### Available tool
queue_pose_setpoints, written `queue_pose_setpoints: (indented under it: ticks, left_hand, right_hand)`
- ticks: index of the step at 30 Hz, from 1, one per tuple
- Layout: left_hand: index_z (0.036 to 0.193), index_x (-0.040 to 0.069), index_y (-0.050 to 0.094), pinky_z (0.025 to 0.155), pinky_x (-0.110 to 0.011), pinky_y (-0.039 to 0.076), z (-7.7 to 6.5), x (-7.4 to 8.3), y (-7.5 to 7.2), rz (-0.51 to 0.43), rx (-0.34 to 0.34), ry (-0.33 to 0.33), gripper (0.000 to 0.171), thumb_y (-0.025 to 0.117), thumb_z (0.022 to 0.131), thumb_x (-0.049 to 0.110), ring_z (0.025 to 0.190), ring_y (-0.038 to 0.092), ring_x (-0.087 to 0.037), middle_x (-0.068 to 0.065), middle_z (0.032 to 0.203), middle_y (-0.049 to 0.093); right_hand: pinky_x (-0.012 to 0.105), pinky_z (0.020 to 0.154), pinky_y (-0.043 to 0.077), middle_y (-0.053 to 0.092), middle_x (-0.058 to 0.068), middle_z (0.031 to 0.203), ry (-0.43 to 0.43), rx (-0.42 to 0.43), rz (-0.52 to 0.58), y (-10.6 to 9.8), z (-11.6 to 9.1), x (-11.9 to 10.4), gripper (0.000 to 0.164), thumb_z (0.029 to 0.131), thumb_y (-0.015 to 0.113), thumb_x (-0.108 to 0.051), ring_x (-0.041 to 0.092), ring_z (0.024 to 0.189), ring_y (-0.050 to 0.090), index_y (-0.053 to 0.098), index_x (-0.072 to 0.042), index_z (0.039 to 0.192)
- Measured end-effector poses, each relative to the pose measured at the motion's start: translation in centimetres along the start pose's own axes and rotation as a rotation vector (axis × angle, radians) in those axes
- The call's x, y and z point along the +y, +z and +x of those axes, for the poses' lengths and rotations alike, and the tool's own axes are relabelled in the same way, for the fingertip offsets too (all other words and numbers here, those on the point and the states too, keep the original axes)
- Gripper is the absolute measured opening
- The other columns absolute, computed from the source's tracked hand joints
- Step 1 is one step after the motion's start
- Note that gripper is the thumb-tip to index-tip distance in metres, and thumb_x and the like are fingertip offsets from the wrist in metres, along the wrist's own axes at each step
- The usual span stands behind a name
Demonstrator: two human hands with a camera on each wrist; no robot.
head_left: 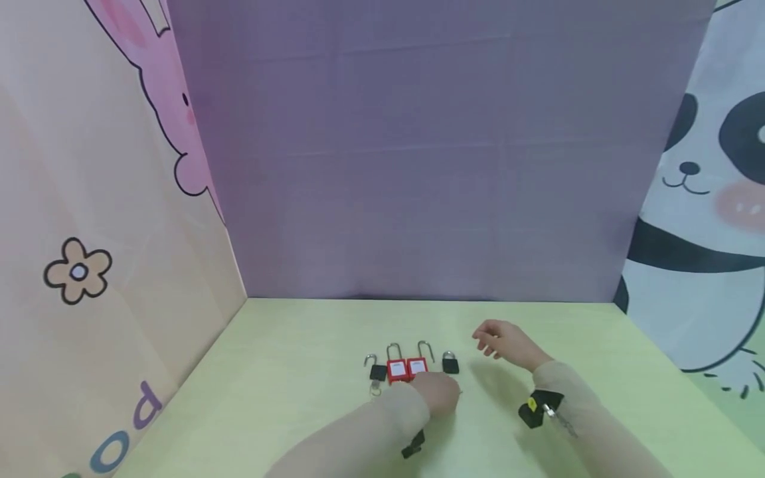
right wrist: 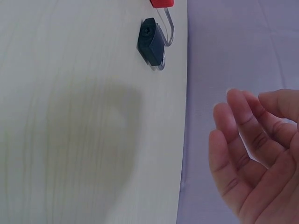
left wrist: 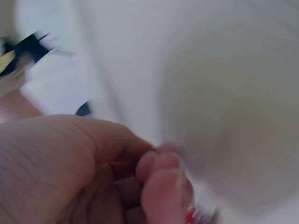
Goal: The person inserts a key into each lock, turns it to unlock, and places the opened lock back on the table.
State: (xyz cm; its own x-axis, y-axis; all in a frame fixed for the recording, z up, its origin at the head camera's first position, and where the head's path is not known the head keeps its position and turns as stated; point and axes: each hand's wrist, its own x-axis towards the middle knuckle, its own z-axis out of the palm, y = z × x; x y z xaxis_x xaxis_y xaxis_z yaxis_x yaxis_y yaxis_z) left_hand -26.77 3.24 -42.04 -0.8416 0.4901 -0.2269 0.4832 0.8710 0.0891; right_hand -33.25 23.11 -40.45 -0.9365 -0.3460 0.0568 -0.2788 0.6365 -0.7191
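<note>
My left hand [head_left: 437,393] hovers just in front of a row of padlocks. Its thumb and fingertips pinch together in the left wrist view, round something small and mostly hidden; I cannot tell its kind. Two red padlocks [head_left: 397,370] with white labels stand side by side, shackles sprung up. Left of them lies a black padlock [head_left: 378,372] with its shackle swung out and a key ring [head_left: 375,390] hanging below. At the right end another black padlock [head_left: 450,364] has its shackle down. To its right, my right hand [head_left: 507,342] is raised over the table, fingers loosely bent, holding nothing.
The pale green table [head_left: 287,352] meets a purple cloth backdrop [head_left: 418,166] at its far edge. Side panels with cartoon animals, one a panda [head_left: 693,292], flank it. Dark wrist gear [head_left: 540,407] is strapped over the right sleeve.
</note>
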Motion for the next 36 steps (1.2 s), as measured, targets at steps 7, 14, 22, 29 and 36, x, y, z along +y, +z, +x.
queue_pose_setpoints:
  ticks: [7,14,22,29,36]
  left_hand:
    - [0.092,0.014,0.076,0.060,-0.023,0.050,-2.4,-3.6,-4.5,-0.341,0.178,0.024,0.016,0.063,0.094,0.025,0.061,0.056,-0.005,0.006,0.077,0.069]
    - [0.092,0.012,0.071,0.062,-0.030,0.056,-3.3,-8.0,-6.2,-0.829,0.411,0.014,0.011,0.065,0.093,0.022,0.065,0.059,-0.012,0.001,0.079,0.065]
    - [0.096,0.002,0.056,0.058,-0.026,0.055,-2.6,-9.7,-4.1,-1.309,0.422,-0.052,0.022,0.047,0.103,0.021,0.062,0.054,-0.011,-0.003,0.075,0.054]
    - [0.095,0.001,0.059,0.057,-0.021,0.050,-2.7,-10.5,-2.7,-1.499,0.368,-0.144,0.029,0.043,0.104,0.023,0.060,0.049,-0.008,0.001,0.072,0.050]
    - [0.106,-0.005,0.063,0.053,-0.017,0.048,-2.9,-10.8,-2.1,-1.551,0.339,-0.187,0.035,0.042,0.104,0.022,0.057,0.047,-0.005,0.003,0.071,0.048]
  right_hand:
    - [0.031,0.066,0.053,0.067,0.010,0.088,0.014,0.003,0.001,-0.4,-0.1,0.1,0.024,0.100,0.050,-0.017,0.016,0.076,0.063,0.062,0.003,0.108]
    - [0.031,0.066,0.053,0.067,0.011,0.088,0.025,0.014,0.012,-0.4,-0.1,-0.2,0.021,0.100,0.050,-0.016,0.016,0.076,0.063,0.063,0.000,0.106]
    - [0.032,0.068,0.054,0.066,0.007,0.088,0.032,-0.009,0.023,0.1,0.0,-0.2,0.022,0.100,0.050,-0.014,0.016,0.077,0.064,0.062,0.001,0.108]
    - [0.031,0.067,0.054,0.067,0.008,0.088,0.038,-0.005,0.014,0.1,0.2,-0.3,0.020,0.100,0.049,-0.014,0.016,0.076,0.063,0.063,-0.001,0.107]
    - [0.031,0.065,0.054,0.067,0.009,0.086,0.137,-0.012,0.004,0.9,0.6,-0.3,0.022,0.099,0.050,-0.014,0.017,0.074,0.063,0.062,0.003,0.107]
